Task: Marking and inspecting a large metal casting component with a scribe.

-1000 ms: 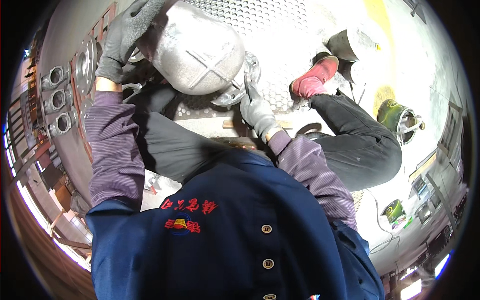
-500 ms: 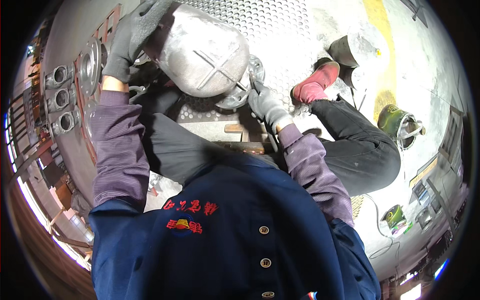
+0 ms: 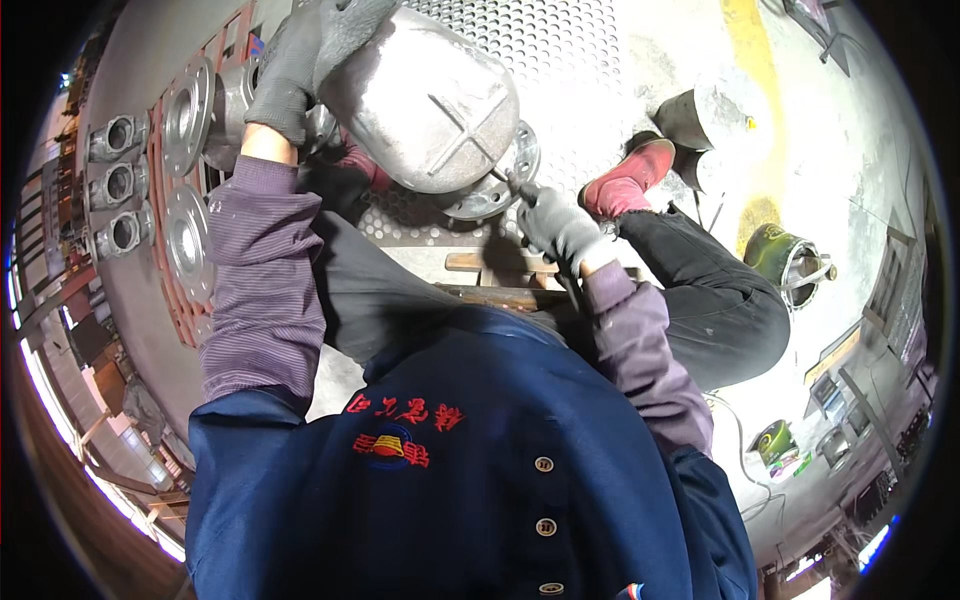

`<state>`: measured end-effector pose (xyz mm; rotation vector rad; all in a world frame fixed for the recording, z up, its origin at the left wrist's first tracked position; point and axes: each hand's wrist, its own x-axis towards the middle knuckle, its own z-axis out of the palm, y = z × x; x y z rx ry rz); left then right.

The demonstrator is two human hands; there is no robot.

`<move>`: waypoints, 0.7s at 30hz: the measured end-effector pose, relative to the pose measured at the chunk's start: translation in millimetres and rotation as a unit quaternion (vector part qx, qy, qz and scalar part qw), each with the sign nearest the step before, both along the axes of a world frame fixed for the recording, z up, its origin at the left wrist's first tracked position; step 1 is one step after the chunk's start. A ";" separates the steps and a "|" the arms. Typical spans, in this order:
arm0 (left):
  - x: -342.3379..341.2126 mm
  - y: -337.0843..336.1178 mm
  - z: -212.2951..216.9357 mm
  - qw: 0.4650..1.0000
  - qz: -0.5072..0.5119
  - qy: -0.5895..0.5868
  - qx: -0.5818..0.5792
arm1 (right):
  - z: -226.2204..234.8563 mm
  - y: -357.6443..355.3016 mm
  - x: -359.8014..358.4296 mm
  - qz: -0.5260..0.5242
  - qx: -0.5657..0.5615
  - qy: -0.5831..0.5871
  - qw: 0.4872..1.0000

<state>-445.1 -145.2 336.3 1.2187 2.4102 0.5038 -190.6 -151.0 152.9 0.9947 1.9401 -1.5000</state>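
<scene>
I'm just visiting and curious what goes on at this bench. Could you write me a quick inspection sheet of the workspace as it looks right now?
Surface: perforated metal plate, pale and dusty.
Job's things: domed grey metal casting with a raised cross on it and a bolt-hole flange, tilted on the plate.
Clutter: short wooden blocks below the casting; red shoe resting on the plate.
Grippers: left hand, gloved, grips the top of the casting; right hand, gloved, holds a thin tool against the flange.
Cables: thin wire on the floor at right.
Surroundings: row of flanged castings at left; green pot and yellow floor stripe at right.
</scene>
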 end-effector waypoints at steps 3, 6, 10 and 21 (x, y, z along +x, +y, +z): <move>3.8 -6.9 -5.4 0.999 -0.030 0.024 0.029 | -30.4 13.1 -5.0 0.129 0.054 0.099 0.985; -7.6 -14.1 -6.0 1.000 -0.009 0.028 -0.010 | -6.0 18.9 -3.2 0.088 -0.061 -0.067 0.992; -54.4 -45.1 -30.5 0.975 -0.153 0.150 0.053 | -20.5 7.4 7.4 0.099 -0.031 -0.030 0.994; -32.5 -50.5 -21.1 0.982 -0.146 -0.020 0.120 | -70.3 -37.9 53.9 0.012 0.097 0.088 0.991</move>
